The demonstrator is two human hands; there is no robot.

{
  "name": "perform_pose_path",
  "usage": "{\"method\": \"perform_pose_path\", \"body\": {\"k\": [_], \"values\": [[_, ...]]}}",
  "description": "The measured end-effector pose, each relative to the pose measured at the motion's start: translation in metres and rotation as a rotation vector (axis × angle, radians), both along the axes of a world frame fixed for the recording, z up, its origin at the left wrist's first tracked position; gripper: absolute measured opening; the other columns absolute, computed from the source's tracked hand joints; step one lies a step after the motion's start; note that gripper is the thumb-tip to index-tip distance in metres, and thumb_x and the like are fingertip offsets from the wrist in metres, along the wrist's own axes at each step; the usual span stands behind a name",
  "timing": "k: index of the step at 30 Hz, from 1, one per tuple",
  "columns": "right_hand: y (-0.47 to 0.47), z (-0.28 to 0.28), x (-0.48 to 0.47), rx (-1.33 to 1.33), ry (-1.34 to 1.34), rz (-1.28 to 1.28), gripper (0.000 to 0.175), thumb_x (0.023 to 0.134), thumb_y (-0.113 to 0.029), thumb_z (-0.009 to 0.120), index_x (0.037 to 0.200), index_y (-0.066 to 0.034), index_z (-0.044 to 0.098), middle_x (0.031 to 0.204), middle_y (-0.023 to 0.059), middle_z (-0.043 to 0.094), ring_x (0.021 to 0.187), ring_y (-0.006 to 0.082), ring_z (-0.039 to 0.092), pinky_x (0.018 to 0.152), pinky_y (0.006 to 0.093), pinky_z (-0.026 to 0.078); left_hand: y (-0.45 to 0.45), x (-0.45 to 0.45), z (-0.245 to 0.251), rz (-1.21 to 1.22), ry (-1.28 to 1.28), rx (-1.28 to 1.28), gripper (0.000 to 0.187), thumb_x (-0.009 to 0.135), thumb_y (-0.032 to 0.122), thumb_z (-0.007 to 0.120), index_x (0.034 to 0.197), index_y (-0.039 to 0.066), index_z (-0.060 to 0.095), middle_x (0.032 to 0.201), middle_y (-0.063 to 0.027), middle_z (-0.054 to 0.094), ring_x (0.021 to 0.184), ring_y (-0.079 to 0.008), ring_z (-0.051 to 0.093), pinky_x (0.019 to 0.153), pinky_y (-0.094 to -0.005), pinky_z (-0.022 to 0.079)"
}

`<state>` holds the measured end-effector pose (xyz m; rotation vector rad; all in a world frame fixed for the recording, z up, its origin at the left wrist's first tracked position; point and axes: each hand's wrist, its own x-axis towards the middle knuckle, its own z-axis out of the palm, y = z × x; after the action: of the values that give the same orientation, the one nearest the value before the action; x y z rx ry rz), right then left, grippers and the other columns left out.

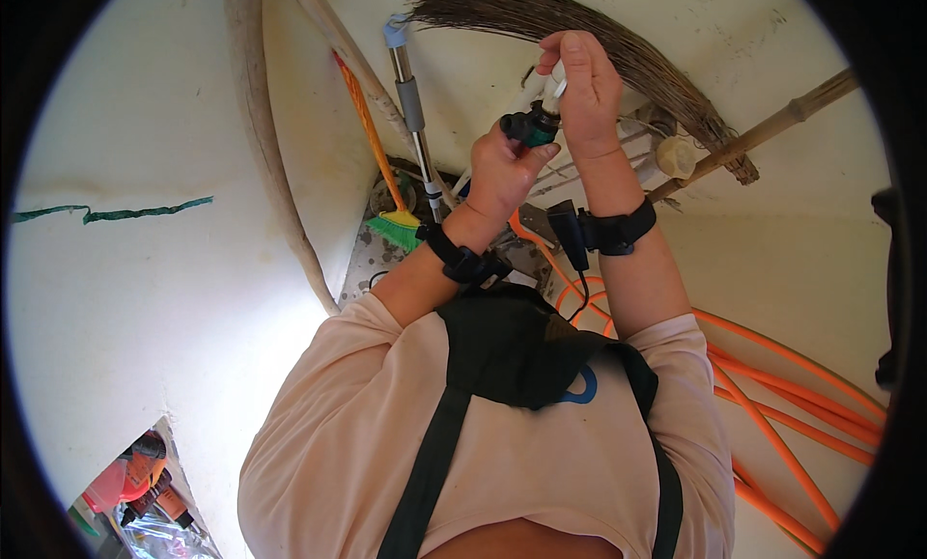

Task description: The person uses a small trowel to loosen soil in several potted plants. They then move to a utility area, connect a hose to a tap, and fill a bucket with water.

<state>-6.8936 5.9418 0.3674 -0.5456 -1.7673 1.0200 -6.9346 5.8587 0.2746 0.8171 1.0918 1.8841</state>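
Note:
My left hand (507,169) grips a small dark green and black fitting (534,127), with its thumb below it. Just above and to the right, my right hand (588,88) has its fingers curled around a white plastic part (556,81), which meets the upper end of the dark fitting. Whether the two parts are joined cannot be told. Black straps with devices circle both wrists. Behind the hands, a twig broom (615,41) lies across the top, and a pale pipe shows partly beside the white part.
A bamboo pole (782,121) slants at the right, above coiled orange hose (789,392). To the left stand a curved wooden pole (264,139), a metal telescopic handle (409,103) and a green-bristled broom (395,226). A wall recess at lower left holds tubes and plastic packaging (156,526).

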Motion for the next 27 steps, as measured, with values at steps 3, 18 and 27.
{"method": "perform_pose_path", "body": {"k": [3,18,27], "values": [[0.000,-0.002,0.001,0.014,0.021,0.011,0.028,0.089,-0.024,0.040,0.083,-0.0006,0.055,0.071,0.0031,0.052,0.065,0.0098,0.049,0.061,0.0216,0.039,0.000,0.000,0.000,0.042,0.092,-0.041,0.030,0.066,0.002,0.066,0.091,-0.003,0.050,0.079,-0.0073,0.060,0.069,-0.0123,0.057,0.063,-0.0253,0.046],[0.000,0.001,0.003,0.016,-0.005,0.016,0.023,0.089,-0.018,0.041,0.084,-0.0004,0.054,0.069,0.0026,0.052,0.066,0.0094,0.048,0.062,0.0210,0.039,0.001,-0.023,0.006,-0.362,-0.156,0.070,0.018,0.077,0.001,0.057,0.093,-0.003,0.052,0.084,-0.0075,0.058,0.076,-0.0154,0.056,0.072,-0.0282,0.047],[-0.023,0.016,0.026,-0.059,0.052,-0.237,0.026,0.089,-0.019,0.040,0.097,0.0005,0.055,0.093,0.0052,0.057,0.088,0.0125,0.051,0.076,0.0256,0.039,0.001,-0.030,0.017,-0.259,0.303,-0.123,0.031,0.071,0.012,0.066,0.096,-0.002,0.053,0.083,-0.0077,0.060,0.075,-0.0133,0.056,0.069,-0.0253,0.046]]}}
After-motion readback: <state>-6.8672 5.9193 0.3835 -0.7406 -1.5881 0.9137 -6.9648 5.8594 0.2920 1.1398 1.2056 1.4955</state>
